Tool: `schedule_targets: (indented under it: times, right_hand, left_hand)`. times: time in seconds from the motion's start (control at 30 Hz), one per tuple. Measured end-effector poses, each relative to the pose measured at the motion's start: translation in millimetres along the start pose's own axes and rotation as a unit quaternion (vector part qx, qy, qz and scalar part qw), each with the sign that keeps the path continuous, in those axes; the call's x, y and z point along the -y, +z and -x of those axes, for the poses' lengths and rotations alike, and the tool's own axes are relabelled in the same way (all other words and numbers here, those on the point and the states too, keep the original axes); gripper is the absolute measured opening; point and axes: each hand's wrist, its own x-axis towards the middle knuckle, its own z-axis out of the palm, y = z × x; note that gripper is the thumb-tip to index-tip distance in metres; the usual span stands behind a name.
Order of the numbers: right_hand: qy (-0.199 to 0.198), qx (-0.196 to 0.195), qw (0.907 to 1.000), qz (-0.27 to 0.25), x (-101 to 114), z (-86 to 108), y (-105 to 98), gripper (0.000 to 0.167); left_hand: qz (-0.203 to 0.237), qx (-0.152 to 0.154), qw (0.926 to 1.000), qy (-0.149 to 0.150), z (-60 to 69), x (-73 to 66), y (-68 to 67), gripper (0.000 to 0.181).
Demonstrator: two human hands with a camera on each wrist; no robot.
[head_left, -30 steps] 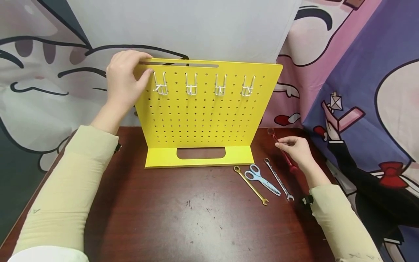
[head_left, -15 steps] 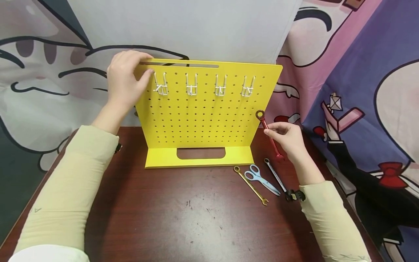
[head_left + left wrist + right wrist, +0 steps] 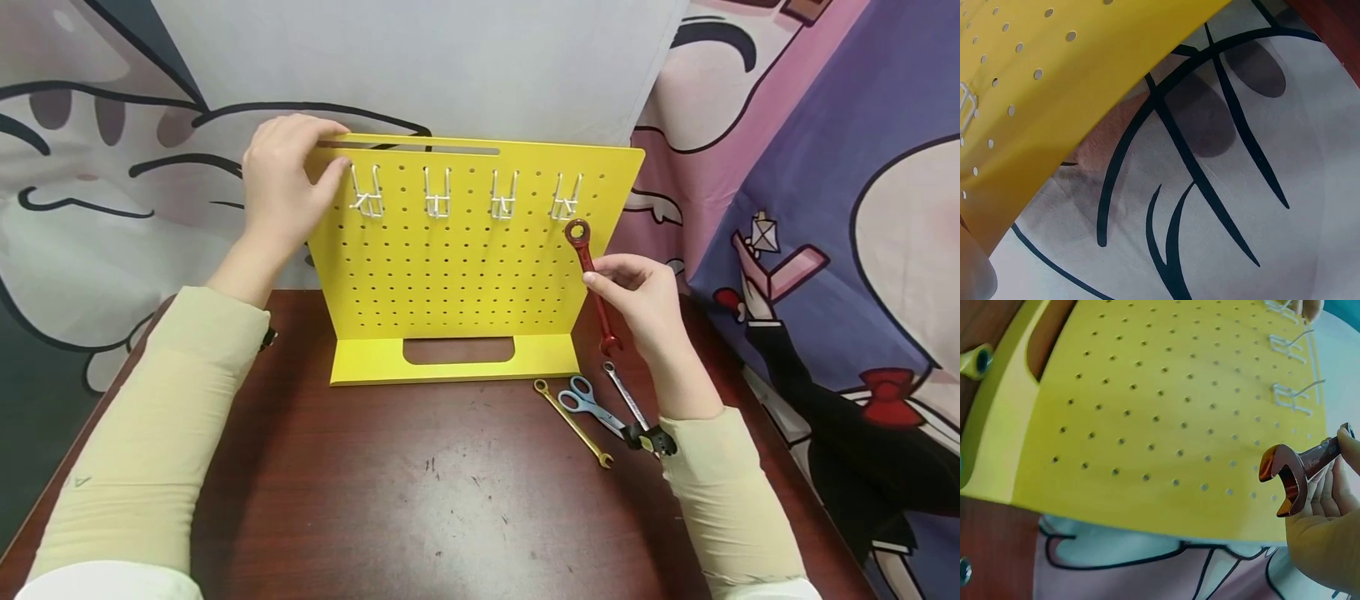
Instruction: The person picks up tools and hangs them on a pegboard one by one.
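Observation:
My left hand (image 3: 288,183) grips the top left corner of a yellow pegboard (image 3: 540,354), its thumb on the front face and fingers over the slotted top edge. Between thumb and fingers, my right hand (image 3: 645,304) pinches a red combination wrench (image 3: 603,321) by its shaft. The wrench's ring end points up, in front of the board's right side and close below the rightmost white wire hook (image 3: 564,204). In the right wrist view the open end of the red wrench (image 3: 1317,459) faces the camera. Several such hooks line the board's upper part.
On the dark wooden table (image 3: 360,483) lie a gold wrench (image 3: 573,422), light-blue scissors (image 3: 587,402) and a silver wrench (image 3: 624,393). The right wrist's camera hides the scissor tips and the silver wrench's lower end. Printed cartoon cloth (image 3: 795,208) hangs behind and right.
My right hand has lifted the red wrench and carried it left and upward, from the table's right side to the front of the pegboard. The left hand keeps its grip.

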Motion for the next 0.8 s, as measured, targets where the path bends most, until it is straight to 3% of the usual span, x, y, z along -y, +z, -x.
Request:
schedule_targets:
  times: [0.27,0.57,0.8]
  right_hand:
    - [-0.02,-0.015,0.9994,-0.025,4,-9.0,13,0.022]
    - [0.011,-0.04,0.997,-0.066,-11,-21.0,22,0.023]
    - [0.037,-0.052,0.9962,-0.059,-20,-31.9,32,0.024]
  left_hand:
    - [-0.003,0.0,1.0,0.001,-0.8,-0.1,-1.3,0.025]
    - [-0.005,0.007,1.0,-0.001,-0.5,-1.7,-1.4,0.025]
    - [-0.003,0.003,1.0,0.001,-0.9,-2.1,-1.4,0.025]
